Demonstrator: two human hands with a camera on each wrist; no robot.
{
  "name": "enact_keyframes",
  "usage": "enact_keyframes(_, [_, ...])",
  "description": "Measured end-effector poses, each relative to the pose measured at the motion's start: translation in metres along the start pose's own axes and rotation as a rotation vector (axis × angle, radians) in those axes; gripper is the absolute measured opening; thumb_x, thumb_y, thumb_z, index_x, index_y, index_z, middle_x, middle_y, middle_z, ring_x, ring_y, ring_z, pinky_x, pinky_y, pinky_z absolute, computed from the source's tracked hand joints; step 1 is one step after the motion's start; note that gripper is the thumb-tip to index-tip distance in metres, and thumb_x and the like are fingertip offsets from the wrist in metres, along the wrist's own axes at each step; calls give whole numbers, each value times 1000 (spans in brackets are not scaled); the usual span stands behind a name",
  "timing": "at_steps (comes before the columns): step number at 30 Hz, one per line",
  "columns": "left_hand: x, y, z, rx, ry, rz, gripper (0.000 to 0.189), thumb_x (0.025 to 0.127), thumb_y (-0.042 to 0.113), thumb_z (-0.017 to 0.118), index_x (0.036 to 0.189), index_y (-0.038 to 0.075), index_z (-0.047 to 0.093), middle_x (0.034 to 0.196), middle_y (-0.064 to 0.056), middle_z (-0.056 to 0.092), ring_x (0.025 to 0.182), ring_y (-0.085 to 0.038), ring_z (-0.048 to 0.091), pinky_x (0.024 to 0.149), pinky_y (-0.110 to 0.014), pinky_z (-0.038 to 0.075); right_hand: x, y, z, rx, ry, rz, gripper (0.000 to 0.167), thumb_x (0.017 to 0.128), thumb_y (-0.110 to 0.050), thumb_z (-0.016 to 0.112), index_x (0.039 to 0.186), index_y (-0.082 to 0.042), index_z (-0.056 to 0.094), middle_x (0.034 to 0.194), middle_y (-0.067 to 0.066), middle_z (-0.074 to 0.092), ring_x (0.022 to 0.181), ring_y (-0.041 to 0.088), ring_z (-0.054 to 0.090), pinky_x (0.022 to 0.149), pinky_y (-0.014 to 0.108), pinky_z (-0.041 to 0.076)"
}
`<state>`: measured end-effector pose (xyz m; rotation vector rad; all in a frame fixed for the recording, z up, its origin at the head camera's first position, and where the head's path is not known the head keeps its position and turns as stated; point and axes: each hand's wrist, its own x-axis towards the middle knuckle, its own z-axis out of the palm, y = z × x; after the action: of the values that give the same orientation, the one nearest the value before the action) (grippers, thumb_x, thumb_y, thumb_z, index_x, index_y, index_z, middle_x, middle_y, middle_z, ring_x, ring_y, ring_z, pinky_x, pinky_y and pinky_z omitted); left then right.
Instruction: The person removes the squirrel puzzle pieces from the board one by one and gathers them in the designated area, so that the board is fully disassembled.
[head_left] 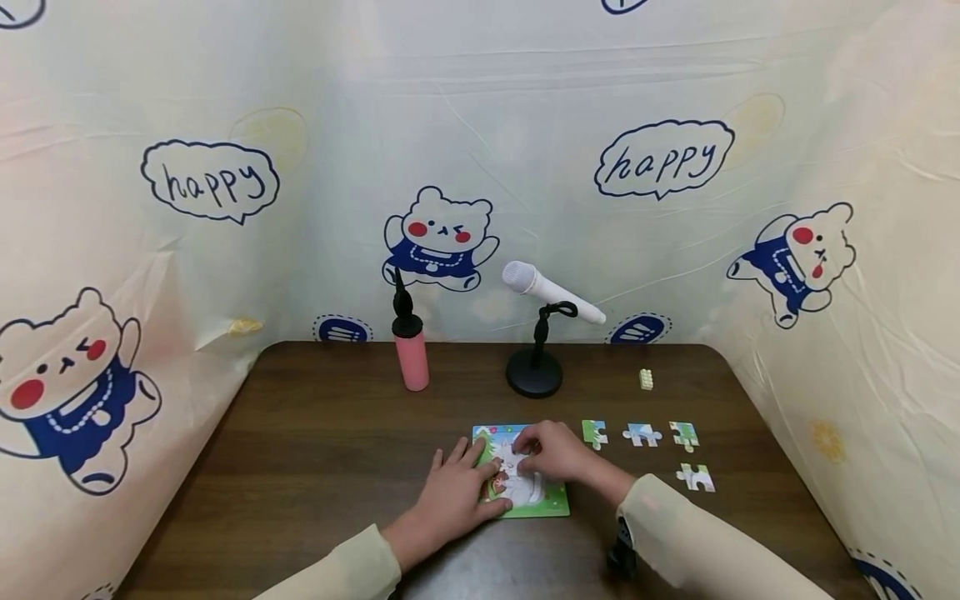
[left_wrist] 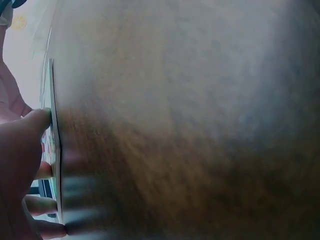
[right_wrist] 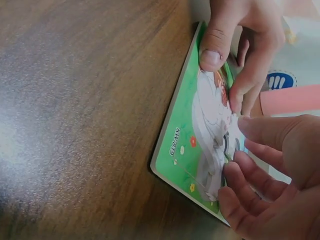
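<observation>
Table (head_left: 337, 450), head view: puzzle (head_left: 531, 495) at near centre; left hand (head_left: 452, 490) spread-fingered on its left side, right hand (head_left: 558, 454) over it. Left wrist view: thumb (left_wrist: 39, 120) on puzzle edge. Right wrist view: right fingers (right_wrist: 260, 177) bent; whether pinching cannot be told.

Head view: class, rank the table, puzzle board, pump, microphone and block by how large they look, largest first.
1. Table
2. Puzzle board, partly covered
3. Pump and microphone: too alike to rank
4. Block
</observation>
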<state>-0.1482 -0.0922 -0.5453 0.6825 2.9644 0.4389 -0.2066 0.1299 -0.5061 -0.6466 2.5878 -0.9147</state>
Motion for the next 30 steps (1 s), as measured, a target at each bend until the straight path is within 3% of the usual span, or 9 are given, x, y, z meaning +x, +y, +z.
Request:
enact_keyframes(14, [2, 1, 1, 5, -7, -26, 70, 88, 74, 62, 136, 25, 69, 158, -14, 47, 147, -43, 40, 104, -76, 35, 5, 1, 3, 67, 27, 28, 29, 85, -9, 83, 112, -5, 75, 86, -1, 65, 75, 12, 57, 65, 27, 46])
enact_keyframes(24, [4, 2, 2, 18, -6, -36, 70, 85, 75, 65, 136, 27, 70, 157, -12, 48, 146, -42, 42, 102, -76, 38, 10, 5, 4, 70, 34, 54, 19, 89, -7, 78, 108, -8, 78, 81, -2, 67, 71, 11, 57, 63, 26, 47])
enact_keyframes(30, [5, 5, -1, 18, -16, -51, 70, 85, 74, 66, 136, 27, 70, 157, -11, 48, 146, -42, 41, 103, -75, 37, 13, 7, 1, 56, 45, 13, 16, 88, -5, 79, 104, -9, 79, 84, -1, 71, 71, 10, 57, 65, 26, 46])
